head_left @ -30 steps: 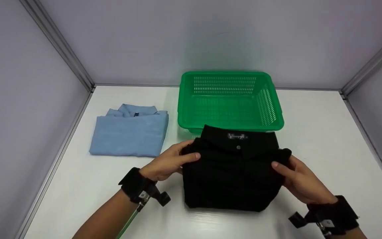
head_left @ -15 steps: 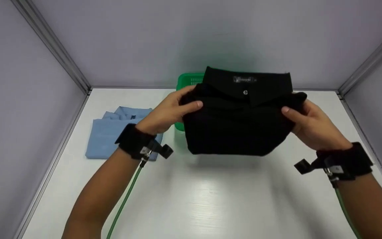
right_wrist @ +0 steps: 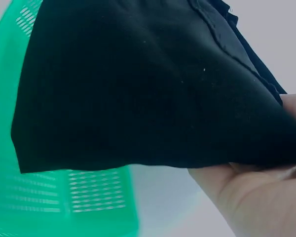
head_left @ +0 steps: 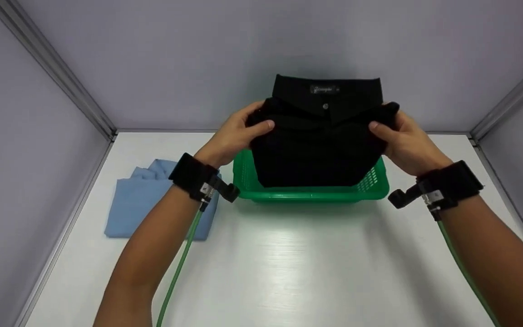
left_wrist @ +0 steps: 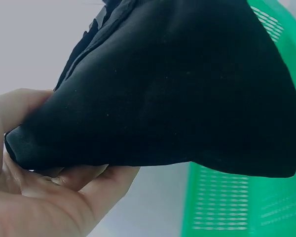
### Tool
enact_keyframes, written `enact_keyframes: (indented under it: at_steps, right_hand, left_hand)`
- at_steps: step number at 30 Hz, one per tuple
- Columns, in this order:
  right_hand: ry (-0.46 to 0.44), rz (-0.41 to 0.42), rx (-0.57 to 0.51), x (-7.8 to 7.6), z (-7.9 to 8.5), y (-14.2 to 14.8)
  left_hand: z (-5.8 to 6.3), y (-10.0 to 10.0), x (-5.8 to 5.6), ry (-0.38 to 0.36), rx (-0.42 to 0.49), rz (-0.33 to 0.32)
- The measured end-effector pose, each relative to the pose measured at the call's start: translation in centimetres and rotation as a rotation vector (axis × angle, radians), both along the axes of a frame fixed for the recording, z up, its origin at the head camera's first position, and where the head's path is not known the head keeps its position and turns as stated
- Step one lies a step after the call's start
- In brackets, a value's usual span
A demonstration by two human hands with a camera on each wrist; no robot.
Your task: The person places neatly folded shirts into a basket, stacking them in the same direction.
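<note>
A folded black collared shirt (head_left: 316,150) hangs over the green plastic basket (head_left: 307,196), its collar, label and button facing up in the head view. My left hand (head_left: 239,131) grips the shirt's left side, thumb on top and fingers beneath. On the opposite side my right hand (head_left: 409,141) pinches it the same way. Both wrist views show the shirt's underside, with the basket's slotted walls past its lower edge. Most of the basket's inside is hidden behind the shirt.
A folded light blue shirt (head_left: 139,200) lies on the white table (head_left: 288,259) at the left, partly covered by my left forearm. Grey-white panels (head_left: 189,54) stand behind and at both sides. Green cables (head_left: 180,268) run from the wristbands.
Both hands have lifted the black shirt off the table in front of the basket and carried it away from me, over the basket. The blue shirt stays in place.
</note>
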State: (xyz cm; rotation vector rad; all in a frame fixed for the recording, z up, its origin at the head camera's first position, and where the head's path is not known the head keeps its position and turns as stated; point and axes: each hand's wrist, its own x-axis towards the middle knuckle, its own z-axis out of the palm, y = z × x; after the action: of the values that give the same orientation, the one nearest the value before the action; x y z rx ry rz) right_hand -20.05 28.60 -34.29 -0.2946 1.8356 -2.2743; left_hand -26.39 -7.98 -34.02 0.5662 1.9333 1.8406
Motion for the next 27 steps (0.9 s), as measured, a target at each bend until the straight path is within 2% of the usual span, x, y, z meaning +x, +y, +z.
enact_keyframes:
  at_steps: [4, 7, 14, 20, 27]
  right_hand:
    - [-0.107, 0.004, 0.096, 0.2, -2.2, 0.0]
    - [-0.178, 0.009, 0.19, 0.7, -3.4, -0.1]
    - [-0.273, -0.007, 0.404, 1.6, -4.9, -0.7]
    - [-0.342, -0.007, 0.476, 1.2, -5.1, -1.3]
    - [-0.462, 0.046, 0.441, -0.1, -5.8, -1.4]
  left_hand:
    - [-2.3, 0.2, 0.2, -0.074, -0.112, 0.02]
    - [-3.5, 0.5, 0.5, -0.114, -0.195, 0.021]
    - [-5.1, 1.4, 1.1, -0.183, -0.324, 0.028]
    - [-5.5, 1.9, 0.8, -0.268, -0.319, 0.08]
    - [-6.7, 2.0, 0.5, -0.398, -0.286, 0.133]
